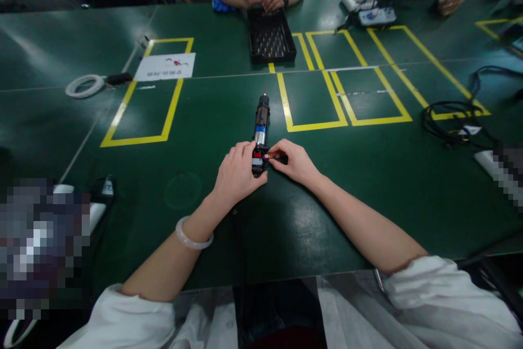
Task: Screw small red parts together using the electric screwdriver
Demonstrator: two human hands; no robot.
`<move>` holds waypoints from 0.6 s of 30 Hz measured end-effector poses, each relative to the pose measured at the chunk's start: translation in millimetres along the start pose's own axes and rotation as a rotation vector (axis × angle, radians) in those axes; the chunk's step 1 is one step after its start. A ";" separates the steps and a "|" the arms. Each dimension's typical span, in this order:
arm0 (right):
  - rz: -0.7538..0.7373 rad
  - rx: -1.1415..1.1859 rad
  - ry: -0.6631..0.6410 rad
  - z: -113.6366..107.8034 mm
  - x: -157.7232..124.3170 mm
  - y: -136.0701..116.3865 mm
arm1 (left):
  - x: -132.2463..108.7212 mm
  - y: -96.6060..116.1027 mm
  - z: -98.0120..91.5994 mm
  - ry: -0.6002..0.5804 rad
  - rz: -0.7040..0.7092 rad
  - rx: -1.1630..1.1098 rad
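Note:
An electric screwdriver (262,120) with its inner parts exposed lies on the green table, its dark nose and thin tip pointing away from me. It has a silver motor body with a blue band, and small red and grey parts show near the back end. My left hand (237,170) is closed around that back end from the left. At its right side, my right hand (295,163) pinches a small orange-red piece (268,156), perhaps a wire or connector, against the tool. The fingertips partly hide these small parts.
Across the green table (220,104), a person sits behind a black tray (273,59) of small metal pieces. Left are a paper sign (165,67) and a white coil (85,86); right, a black cable coil (449,123). Another person's hands are far right, near grey-white devices (376,16).

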State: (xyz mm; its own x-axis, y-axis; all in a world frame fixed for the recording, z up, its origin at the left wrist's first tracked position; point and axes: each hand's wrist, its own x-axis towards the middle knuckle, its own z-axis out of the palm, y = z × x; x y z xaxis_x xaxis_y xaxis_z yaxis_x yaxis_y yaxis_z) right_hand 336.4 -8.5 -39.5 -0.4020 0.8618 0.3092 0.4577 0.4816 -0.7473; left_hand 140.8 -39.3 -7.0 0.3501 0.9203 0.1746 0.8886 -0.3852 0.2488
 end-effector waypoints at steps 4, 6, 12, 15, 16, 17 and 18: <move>-0.005 0.019 0.000 0.7 -0.7 -2.2 | -0.7 -2.1 1.3 0.003 -0.001 -0.002; -0.017 0.021 -0.001 0.9 -0.8 -2.6 | -0.9 -2.6 1.4 0.000 -0.001 -0.004; -0.065 0.005 0.001 -1.5 -1.3 -4.5 | -1.5 -2.0 0.5 -0.005 -0.005 0.004; -0.084 0.015 0.013 -3.3 -1.9 -5.7 | -1.7 -1.5 -1.0 -0.017 -0.002 0.021; -0.087 0.014 0.014 -3.7 -2.0 -5.8 | -1.4 -0.9 -1.6 -0.025 -0.005 0.027; -0.088 0.013 0.015 -3.9 -2.1 -5.6 | -0.7 0.2 -2.1 -0.035 -0.011 0.033; -0.087 0.013 0.015 -4.0 -2.2 -5.3 | 0.4 1.7 -2.5 -0.043 -0.022 0.040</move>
State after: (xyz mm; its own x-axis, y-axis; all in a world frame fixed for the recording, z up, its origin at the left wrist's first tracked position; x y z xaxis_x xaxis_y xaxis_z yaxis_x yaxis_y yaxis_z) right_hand 338.1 -12.3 -33.9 -0.4277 0.8192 0.3821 0.4113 0.5528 -0.7247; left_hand 141.8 -39.8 -4.1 0.3420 0.9308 0.1286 0.9071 -0.3628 0.2134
